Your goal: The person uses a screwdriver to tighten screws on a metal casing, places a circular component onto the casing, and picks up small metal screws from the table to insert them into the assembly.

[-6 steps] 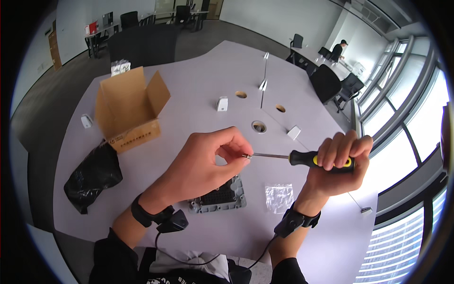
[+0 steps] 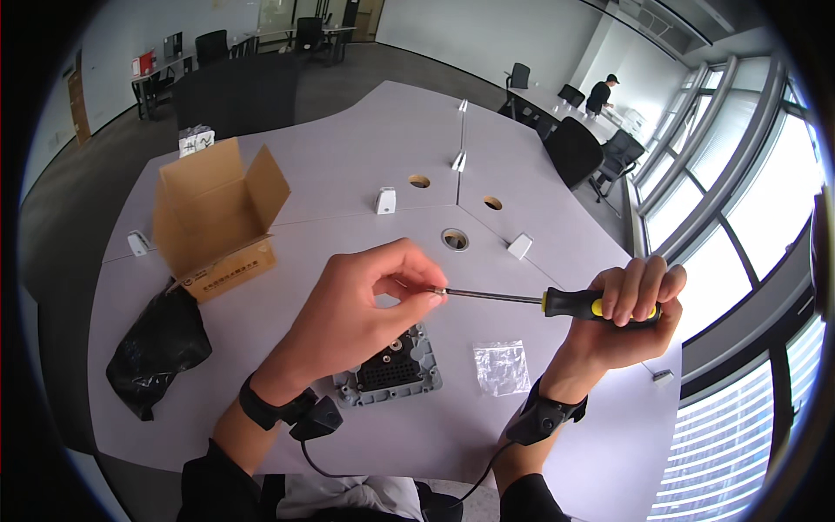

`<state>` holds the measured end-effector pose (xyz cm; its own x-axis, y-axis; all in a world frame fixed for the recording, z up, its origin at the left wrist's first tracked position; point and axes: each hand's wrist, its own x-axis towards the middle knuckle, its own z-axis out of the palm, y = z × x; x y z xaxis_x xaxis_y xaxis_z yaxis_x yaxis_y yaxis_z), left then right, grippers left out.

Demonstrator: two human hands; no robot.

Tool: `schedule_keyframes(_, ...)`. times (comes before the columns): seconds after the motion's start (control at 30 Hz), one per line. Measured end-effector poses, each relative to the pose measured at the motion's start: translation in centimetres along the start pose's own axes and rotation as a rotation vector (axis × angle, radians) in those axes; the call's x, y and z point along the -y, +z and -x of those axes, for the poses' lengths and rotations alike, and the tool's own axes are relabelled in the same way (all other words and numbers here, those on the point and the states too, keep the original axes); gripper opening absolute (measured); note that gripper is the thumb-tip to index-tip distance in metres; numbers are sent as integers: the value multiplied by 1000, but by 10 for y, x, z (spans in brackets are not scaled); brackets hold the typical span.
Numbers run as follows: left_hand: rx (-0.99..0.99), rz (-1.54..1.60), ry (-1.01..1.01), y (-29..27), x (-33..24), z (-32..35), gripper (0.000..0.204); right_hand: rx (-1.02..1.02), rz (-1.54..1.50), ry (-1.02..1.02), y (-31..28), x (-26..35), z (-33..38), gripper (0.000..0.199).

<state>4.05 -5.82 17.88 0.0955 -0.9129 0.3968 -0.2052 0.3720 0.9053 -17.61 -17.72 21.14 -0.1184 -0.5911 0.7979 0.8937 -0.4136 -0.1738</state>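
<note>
My left hand (image 2: 344, 309) is closed in a pinch on a small metal screw (image 2: 440, 291), mostly hidden by thumb and forefinger. The tip of a screwdriver (image 2: 496, 297) meets it there; whether the two touch is too small to tell. My right hand (image 2: 628, 315) is wrapped round the screwdriver's black and yellow handle, the shaft lying almost level and pointing left. Below my left hand, a grey metal housing (image 2: 428, 370) with a black inner part rests on the table, partly covered by that hand and wrist.
An open cardboard box (image 2: 230, 274) stands at the left of the table (image 2: 304, 435), with a black plastic bag (image 2: 161, 352) in front. A clear plastic bag (image 2: 502, 369) lies right of the housing. White clips (image 2: 386, 200) and round cable holes (image 2: 455, 240) are farther back. A person (image 2: 600, 94) stands far right.
The whole view has shifted, so the table and its things sit farther left. My right hand is farther from my left, and more of the screwdriver shaft shows between them.
</note>
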Motion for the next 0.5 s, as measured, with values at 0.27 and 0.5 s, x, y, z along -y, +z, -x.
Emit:
schedule_keyframes(0.27,35,35,-29,-11,2,-10,8,111,-208,113,-22,-5,-4,14)
schedule_keyframes(0.5,-32,-63,-15,-20,8,-8,9,75,-240,151,-12,-10,3,12)
